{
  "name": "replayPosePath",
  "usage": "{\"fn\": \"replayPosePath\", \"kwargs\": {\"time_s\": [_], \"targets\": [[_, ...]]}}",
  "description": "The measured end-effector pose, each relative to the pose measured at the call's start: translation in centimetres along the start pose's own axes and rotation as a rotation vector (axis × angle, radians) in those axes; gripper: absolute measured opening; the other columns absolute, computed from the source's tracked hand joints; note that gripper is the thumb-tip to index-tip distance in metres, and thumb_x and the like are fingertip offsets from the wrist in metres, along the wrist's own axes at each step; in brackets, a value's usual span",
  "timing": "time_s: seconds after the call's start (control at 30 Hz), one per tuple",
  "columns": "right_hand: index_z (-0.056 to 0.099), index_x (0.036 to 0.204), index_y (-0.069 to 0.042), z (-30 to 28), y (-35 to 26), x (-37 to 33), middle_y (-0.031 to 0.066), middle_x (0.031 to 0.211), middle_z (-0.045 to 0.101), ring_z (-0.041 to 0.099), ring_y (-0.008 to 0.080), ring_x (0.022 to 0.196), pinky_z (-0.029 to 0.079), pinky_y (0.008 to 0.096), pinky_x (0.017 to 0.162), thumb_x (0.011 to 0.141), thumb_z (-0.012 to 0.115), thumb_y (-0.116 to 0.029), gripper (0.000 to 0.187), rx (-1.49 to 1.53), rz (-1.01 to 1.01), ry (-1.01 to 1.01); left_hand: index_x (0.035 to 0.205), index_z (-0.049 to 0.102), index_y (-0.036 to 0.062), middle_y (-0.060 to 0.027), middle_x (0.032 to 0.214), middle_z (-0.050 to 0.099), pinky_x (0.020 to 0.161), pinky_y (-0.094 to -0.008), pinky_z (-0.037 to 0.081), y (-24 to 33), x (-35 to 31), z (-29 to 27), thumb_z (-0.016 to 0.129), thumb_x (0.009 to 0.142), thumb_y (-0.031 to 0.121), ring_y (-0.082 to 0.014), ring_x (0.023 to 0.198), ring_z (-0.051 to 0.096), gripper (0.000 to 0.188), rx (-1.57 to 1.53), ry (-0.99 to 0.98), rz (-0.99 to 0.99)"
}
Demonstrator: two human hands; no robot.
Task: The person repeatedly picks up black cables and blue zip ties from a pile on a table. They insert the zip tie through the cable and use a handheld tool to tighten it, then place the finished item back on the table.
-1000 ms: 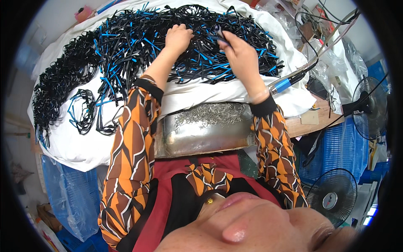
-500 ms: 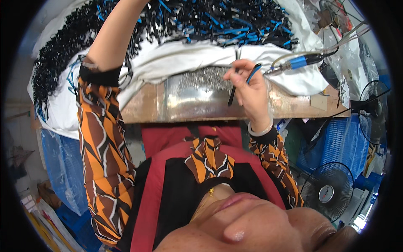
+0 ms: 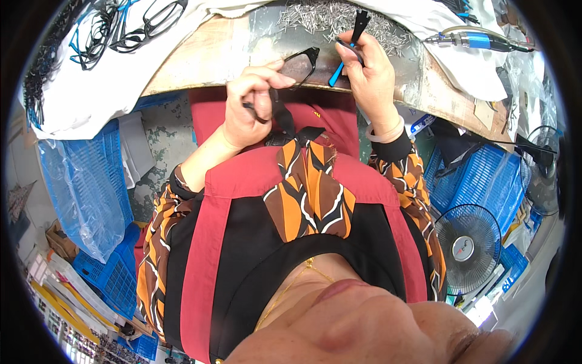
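My left hand [image 3: 247,104] is closed around one side of a black eyeglass front frame [image 3: 314,56], whose other rim sticks out to the right over the table's near edge. In my right hand [image 3: 371,77] are eyeglass temples [image 3: 361,24], black at the upper end, with a blue tip [image 3: 336,75] pointing down; fingers hide their middle, so I cannot tell how many there are. The two hands are apart, the frame's free end close to the blue tip. Just beyond, a heap of small silvery pins or screws [image 3: 321,17] lies on the metal-topped table [image 3: 254,51].
A blue-and-silver powered screwdriver [image 3: 479,40] with a cable lies on white cloth [image 3: 464,76] at the right. More black and blue eyeglass frames [image 3: 154,23] rest on cloth at the left. Blue crates [image 3: 91,182] flank me, and a fan [image 3: 467,249] stands at right.
My left hand, out of view at the far side before, has come back near my body with an eyeglass frame. The right hand still holds the temples. The view has tilted toward me.
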State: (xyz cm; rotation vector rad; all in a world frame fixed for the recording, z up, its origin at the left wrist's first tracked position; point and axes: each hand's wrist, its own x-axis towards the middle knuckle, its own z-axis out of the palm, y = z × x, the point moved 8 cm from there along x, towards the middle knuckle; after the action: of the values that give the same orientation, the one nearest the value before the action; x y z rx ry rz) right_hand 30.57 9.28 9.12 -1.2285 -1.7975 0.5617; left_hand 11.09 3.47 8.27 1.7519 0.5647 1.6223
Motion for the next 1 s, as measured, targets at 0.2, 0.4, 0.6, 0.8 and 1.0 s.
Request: {"fn": "replayPosePath", "kwargs": {"time_s": [0.2, 0.4, 0.6, 0.8, 1.0], "targets": [[0.063, 0.105, -0.004, -1.5, 0.7, 0.5, 0.0032, 0.08, 0.063, 0.058, 0.0095, 0.059, 0.049, 0.027, 0.058, 0.102, 0.061, -0.019, 0.016, 0.156, 0.099, 0.071, 0.122, 0.038, 0.0052, -0.0142, 0.107, 0.058, 0.111, -0.0554, 0.041, -0.3, -0.6, 0.3, 0.061, 0.079, -0.014, -0.0292, 0.1, 0.069, 0.053, 0.068, -0.107, -0.02], [0.06, 0.133, -0.009, -0.8, 4.1, -0.3, 0.0016, 0.091, 0.074, 0.057, 0.0052, 0.066, 0.049, 0.0212, 0.064, 0.098, 0.064, -0.012, 0.035, 0.064, 0.355, -0.122, 0.123, 0.041, 0.005, -0.0138, 0.105, 0.06, 0.104, -0.0455, 0.048, -0.8, 0.3, 2.6, 0.074, 0.073, -0.008, -0.0279, 0.101, 0.068, 0.061, 0.185, -0.191, -0.158], [0.053, 0.141, -0.006, -2.3, 2.5, 1.8, 0.01, 0.11, 0.073, 0.047, -0.0014, 0.057, 0.035, 0.0139, 0.049, 0.103, 0.054, -0.013, 0.039, 0.356, 0.316, -0.226, 0.127, 0.036, 0.0039, -0.0137, 0.105, 0.058, 0.096, -0.0407, 0.054, -1.2, 0.3, 1.9, 0.078, 0.079, -0.006, -0.0248, 0.104, 0.068, 0.064, 0.079, -0.083, -0.124], [0.056, 0.126, 0.006, -5.0, -0.8, 1.2, 0.0165, 0.105, 0.068, 0.035, -0.0014, 0.04, 0.028, 0.0144, 0.04, 0.105, 0.048, -0.015, 0.031, 0.663, 0.315, -0.231, 0.127, 0.036, 0.0018, -0.0123, 0.106, 0.059, 0.106, -0.0459, 0.049, -1.5, 0.1, 1.8, 0.077, 0.081, -0.006, -0.0242, 0.099, 0.071, 0.061, 0.092, -0.062, -0.094], [0.065, 0.1, -0.001, -3.3, -3.6, -1.8, 0.0038, 0.057, 0.061, 0.039, 0.0027, 0.037, 0.028, 0.0173, 0.037, 0.104, 0.053, -0.024, 0.026, 0.907, 0.461, -0.53, 0.126, 0.038, 0.0005, -0.0124, 0.104, 0.06, 0.109, -0.0488, 0.046, -1.2, -0.2, 1.6, 0.076, 0.08, -0.008, -0.023, 0.096, 0.07, 0.06, 0.1, -0.058, -0.121]]}}
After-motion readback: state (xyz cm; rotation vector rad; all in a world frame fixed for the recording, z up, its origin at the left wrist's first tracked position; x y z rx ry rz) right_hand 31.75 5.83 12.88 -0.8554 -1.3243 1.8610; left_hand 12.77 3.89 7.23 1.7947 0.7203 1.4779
